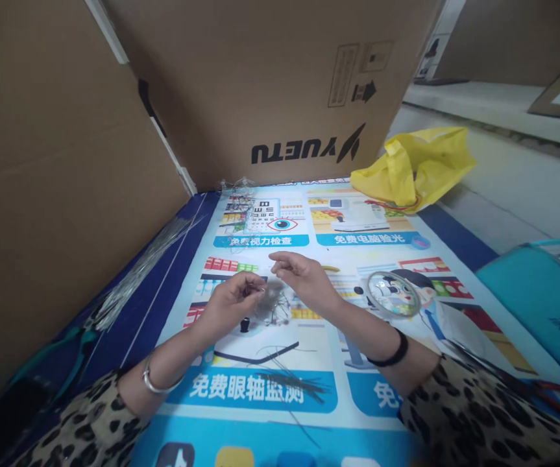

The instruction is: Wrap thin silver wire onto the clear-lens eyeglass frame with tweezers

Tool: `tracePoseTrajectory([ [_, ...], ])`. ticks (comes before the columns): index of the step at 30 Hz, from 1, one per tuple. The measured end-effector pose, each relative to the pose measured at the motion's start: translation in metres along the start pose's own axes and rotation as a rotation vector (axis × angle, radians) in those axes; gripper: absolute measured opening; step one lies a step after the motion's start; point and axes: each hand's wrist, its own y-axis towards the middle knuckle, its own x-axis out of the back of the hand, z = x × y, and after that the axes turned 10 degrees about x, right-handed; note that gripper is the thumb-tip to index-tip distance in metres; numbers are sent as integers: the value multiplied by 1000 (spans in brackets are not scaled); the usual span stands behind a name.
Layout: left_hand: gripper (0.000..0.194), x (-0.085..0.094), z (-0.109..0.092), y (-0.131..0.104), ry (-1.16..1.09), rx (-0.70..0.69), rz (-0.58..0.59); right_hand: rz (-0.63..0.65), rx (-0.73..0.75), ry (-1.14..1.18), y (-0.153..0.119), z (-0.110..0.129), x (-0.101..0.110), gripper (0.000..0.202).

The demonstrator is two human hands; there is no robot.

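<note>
My left hand point(233, 301) is closed, thumb and forefinger pinched at the middle of the printed sheet point(260, 415); what they hold is too small to name. A little to its right is my right hand point(304, 275), its fingers bent and its forefinger reaching left; whether it holds anything is unclear. Beneath and between both hands lies a small tangle of fine wire with clear beads point(277, 311). Nearer to me, thin dark wires point(294, 383) are scattered on the sheet. A round clear dish point(393, 294) with small shiny pieces sits right of my right hand.
Large cardboard point(260, 78) stands behind and at the left. More wire-and-bead work point(241, 201) lies at the back. Wire bundles point(133, 279) and teal-handled pliers point(78, 344) are at the left. At the right are a yellow bag point(420, 168), a teal bag point(537, 298) and a red-handled tool point(557, 392).
</note>
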Motion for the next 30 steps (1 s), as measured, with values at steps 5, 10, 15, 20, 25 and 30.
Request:
tracePoseTrajectory([
  [5, 18, 2, 4, -1, 0, 6, -14, 36, 39, -201, -1, 8, 7, 30],
  [10, 14, 2, 1, -2, 25, 6, -46, 53, 235, -513, -1, 26, 9, 12],
  [15, 12, 3, -2, -2, 43, -27, -76, 155, 526, -657, -4, 30, 4, 16],
  [20, 14, 2, -6, -3, 61, -18, -81, 242, 617, -684, -7, 23, -3, 17],
  [25, 14, 1, -5, -1, 18, -13, -47, 280, 654, -686, -7, 20, -5, 20],
  [30, 14, 1, -2, 0, -14, -8, -14, 304, 693, -722, -9, 18, -5, 19],
])
